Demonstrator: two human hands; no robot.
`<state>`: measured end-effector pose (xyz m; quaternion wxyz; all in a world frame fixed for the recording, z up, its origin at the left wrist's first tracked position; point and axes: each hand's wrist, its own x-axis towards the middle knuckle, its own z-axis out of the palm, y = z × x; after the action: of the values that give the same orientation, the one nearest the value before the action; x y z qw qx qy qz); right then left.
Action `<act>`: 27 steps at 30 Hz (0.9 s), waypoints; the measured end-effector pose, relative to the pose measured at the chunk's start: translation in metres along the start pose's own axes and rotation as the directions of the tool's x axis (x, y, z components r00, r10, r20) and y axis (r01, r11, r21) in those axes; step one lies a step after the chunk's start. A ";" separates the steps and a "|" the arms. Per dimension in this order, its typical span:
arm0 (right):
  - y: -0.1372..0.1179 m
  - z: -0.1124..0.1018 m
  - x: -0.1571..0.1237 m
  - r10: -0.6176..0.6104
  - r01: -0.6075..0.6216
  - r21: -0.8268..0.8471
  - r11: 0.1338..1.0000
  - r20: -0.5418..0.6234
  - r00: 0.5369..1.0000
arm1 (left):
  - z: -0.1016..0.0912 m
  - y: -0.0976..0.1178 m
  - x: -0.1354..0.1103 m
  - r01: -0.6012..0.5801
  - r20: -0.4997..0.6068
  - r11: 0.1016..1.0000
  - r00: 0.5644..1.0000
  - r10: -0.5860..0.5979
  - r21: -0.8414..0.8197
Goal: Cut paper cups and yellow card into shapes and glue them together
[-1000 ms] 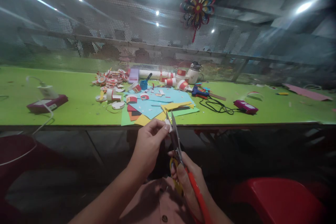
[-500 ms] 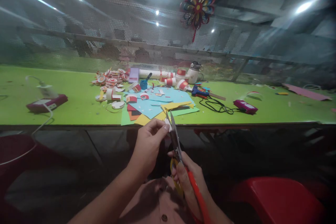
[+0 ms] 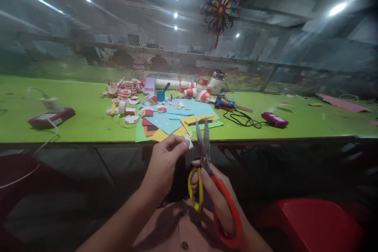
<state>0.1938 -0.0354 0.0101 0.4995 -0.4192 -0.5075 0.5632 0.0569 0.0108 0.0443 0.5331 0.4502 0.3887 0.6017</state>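
Note:
My left hand [image 3: 165,163] pinches a small white paper scrap [image 3: 188,139] between thumb and fingertips, just below the table's front edge. To its right my right hand [image 3: 217,201] grips scissors [image 3: 206,173] with one yellow and one red handle loop. The blades point up and stand slightly apart, a little to the right of the scrap and not touching it. Both hands hover over my lap, in front of the green table [image 3: 88,120].
Blue, yellow and green paper sheets [image 3: 174,120] lie at the table's near edge. Behind them are red-and-white paper rings [image 3: 124,88], a blue glue gun [image 3: 223,103] with black cord, and a white bottle [image 3: 217,82]. A maroon box [image 3: 51,117] lies left, a red chair [image 3: 313,224] right.
The scissors have pulled away from the scrap to the right and turned, so both handle loops now show and the blades have parted. My left hand keeps its pinch.

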 end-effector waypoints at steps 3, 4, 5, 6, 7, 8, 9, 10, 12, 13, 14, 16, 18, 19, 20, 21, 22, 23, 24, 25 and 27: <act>-0.010 -0.001 0.008 -0.091 0.092 0.057 0.994 -0.019 0.996 | 0.000 -0.002 -0.001 0.029 0.038 0.999 0.999 -0.027 -0.039; -0.011 0.000 0.012 -0.128 0.130 0.086 0.988 -0.030 0.991 | 0.001 -0.002 -0.002 0.050 0.050 0.997 0.998 -0.047 -0.061; -0.012 0.001 0.015 -0.159 0.163 0.114 0.980 -0.043 0.986 | 0.001 -0.002 -0.003 0.078 0.065 0.993 0.995 -0.073 -0.088; -0.013 0.002 0.018 -0.182 0.188 0.138 0.973 -0.052 0.982 | 0.002 -0.001 -0.005 0.112 0.086 0.987 0.991 -0.102 -0.119; -0.013 0.004 0.021 -0.198 0.204 0.154 0.967 -0.055 0.979 | 0.003 -0.001 -0.006 0.143 0.111 0.979 0.986 -0.127 -0.148; -0.013 0.006 0.023 -0.208 0.214 0.170 0.962 -0.054 0.977 | 0.004 0.000 -0.007 0.166 0.133 0.971 0.981 -0.144 -0.171; -0.014 0.007 0.024 -0.212 0.218 0.185 0.958 -0.053 0.976 | 0.004 0.001 -0.008 0.176 0.150 0.967 0.977 -0.149 -0.184; -0.014 0.009 0.025 -0.212 0.218 0.199 0.955 -0.051 0.976 | 0.004 0.001 -0.008 0.173 0.160 0.967 0.977 -0.144 -0.186; -0.015 0.011 0.025 -0.214 0.219 0.219 0.951 -0.045 0.976 | 0.004 0.001 -0.009 0.143 0.163 0.977 0.980 -0.117 -0.158; -0.015 0.011 0.024 -0.218 0.222 0.218 0.950 -0.043 0.975 | 0.004 0.001 -0.010 0.123 0.164 0.983 0.981 -0.100 -0.135; -0.015 0.012 0.024 -0.223 0.228 0.206 0.952 -0.045 0.974 | 0.004 0.000 -0.010 0.102 0.166 0.988 0.983 -0.083 -0.112; -0.016 0.011 0.024 -0.236 0.243 0.161 0.957 -0.056 0.970 | 0.004 0.000 -0.010 0.061 0.166 0.996 0.985 -0.048 -0.071; -0.016 0.011 0.024 -0.249 0.256 0.114 0.960 -0.069 0.966 | 0.004 -0.001 -0.010 0.038 0.162 0.998 0.986 -0.029 -0.052; -0.016 0.011 0.024 -0.256 0.263 0.093 0.960 -0.077 0.964 | 0.004 -0.001 -0.010 0.036 0.158 0.998 0.987 -0.028 -0.051; -0.017 0.012 0.025 -0.264 0.270 0.072 0.960 -0.086 0.961 | 0.004 -0.001 -0.010 0.041 0.154 0.998 0.988 -0.033 -0.051; -0.017 0.012 0.025 -0.269 0.275 0.054 0.960 -0.095 0.958 | 0.003 -0.002 -0.010 0.048 0.150 0.998 0.988 -0.039 -0.052; -0.017 0.012 0.025 -0.272 0.276 0.037 0.960 -0.101 0.957 | 0.003 -0.002 -0.010 0.054 0.147 0.997 0.988 -0.045 -0.052; -0.018 0.013 0.025 -0.271 0.275 0.021 0.961 -0.108 0.957 | 0.003 -0.002 -0.010 0.058 0.145 0.997 0.988 -0.050 -0.052; -0.019 0.013 0.025 -0.269 0.271 0.004 0.963 -0.109 0.957 | 0.003 -0.002 -0.010 0.062 0.147 0.997 0.988 -0.054 -0.051; -0.020 0.013 0.025 -0.267 0.267 -0.010 0.964 -0.105 0.958 | 0.002 -0.002 -0.010 0.067 0.154 0.997 0.986 -0.059 -0.049; -0.021 0.012 0.024 -0.276 0.275 -0.027 0.961 -0.086 0.957 | 0.002 -0.002 -0.010 0.081 0.178 0.996 0.981 -0.072 -0.048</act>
<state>0.1813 -0.0142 0.0338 0.5920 -0.3726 -0.5423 0.4654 0.0595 0.0010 0.0416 0.6004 0.4715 0.3402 0.5491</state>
